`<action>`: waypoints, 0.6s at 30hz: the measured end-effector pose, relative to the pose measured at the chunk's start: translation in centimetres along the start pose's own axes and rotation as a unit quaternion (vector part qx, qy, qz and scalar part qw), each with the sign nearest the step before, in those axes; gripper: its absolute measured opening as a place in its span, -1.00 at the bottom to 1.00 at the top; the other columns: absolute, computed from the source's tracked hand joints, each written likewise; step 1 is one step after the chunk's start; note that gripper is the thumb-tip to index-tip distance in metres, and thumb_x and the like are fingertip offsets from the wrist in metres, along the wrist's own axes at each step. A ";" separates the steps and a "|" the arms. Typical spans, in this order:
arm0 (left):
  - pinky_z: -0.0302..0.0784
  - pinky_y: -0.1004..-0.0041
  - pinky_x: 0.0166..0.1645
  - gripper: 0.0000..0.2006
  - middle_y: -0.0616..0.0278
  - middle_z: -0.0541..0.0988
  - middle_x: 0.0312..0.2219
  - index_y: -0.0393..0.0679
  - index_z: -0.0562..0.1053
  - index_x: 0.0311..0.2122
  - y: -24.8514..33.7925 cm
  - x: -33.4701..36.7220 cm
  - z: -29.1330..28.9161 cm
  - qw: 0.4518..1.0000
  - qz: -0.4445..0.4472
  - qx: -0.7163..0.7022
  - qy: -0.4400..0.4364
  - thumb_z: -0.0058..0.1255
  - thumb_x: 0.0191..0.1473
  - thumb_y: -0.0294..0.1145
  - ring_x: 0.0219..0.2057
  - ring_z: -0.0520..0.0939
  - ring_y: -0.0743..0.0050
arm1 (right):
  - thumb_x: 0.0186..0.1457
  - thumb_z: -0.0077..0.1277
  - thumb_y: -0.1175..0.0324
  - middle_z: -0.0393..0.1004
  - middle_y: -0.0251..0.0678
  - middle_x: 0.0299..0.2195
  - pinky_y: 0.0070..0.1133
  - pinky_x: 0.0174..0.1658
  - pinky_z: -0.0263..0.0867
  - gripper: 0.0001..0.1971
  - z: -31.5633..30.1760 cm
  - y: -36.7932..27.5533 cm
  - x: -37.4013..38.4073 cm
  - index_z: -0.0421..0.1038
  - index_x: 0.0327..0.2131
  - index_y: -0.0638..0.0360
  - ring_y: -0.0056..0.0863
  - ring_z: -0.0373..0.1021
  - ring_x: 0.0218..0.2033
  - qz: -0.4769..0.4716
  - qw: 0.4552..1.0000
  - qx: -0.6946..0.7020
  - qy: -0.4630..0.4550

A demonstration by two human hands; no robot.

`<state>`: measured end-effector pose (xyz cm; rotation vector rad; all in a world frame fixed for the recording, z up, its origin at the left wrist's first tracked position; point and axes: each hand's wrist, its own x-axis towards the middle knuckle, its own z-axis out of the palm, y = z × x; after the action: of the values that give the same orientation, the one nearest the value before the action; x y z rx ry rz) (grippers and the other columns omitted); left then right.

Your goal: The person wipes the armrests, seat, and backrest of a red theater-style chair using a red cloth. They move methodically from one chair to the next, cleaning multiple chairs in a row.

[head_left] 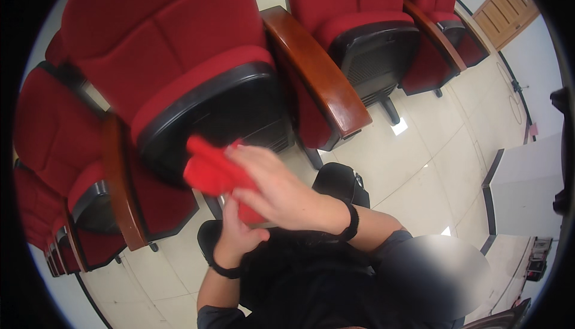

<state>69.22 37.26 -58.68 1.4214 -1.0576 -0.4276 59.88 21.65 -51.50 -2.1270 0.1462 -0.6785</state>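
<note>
Fingers (242, 154) of the right hand (278, 190) half-curl round a bunched red cloth (209, 170), probably so it won't flop; left hand (235, 236) just below, thumb (259, 235) out, can't tell its grip. Cloth's before the near folded seat (233, 104), armrests (323, 80) left and right.

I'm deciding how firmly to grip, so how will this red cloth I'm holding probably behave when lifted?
The red cloth will probably flop rather than stay stiff, since it bunches in soft folds at the right hand. It's likely light, being a small bundle of fabric. It seems unlikely to roll, given its uneven, crumpled outline.
</note>
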 end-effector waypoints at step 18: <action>-0.17 0.15 0.48 -0.12 -0.20 -0.14 0.45 -0.30 -0.23 0.46 -6.2 12.2 13.0 0.992 0.061 -0.064 -0.091 0.04 0.19 -0.54 0.48 -0.12 -0.08 | 0.43 -0.30 0.18 0.52 -0.06 0.10 -0.37 0.22 0.27 -0.50 -14.0 11.1 1.8 0.19 0.32 0.21 -0.07 0.39 0.16 0.137 0.963 -0.212 0.093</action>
<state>67.21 18.91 -62.70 1.2135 -1.2342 -0.5343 55.72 4.26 -52.83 -2.3770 0.7327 -0.7282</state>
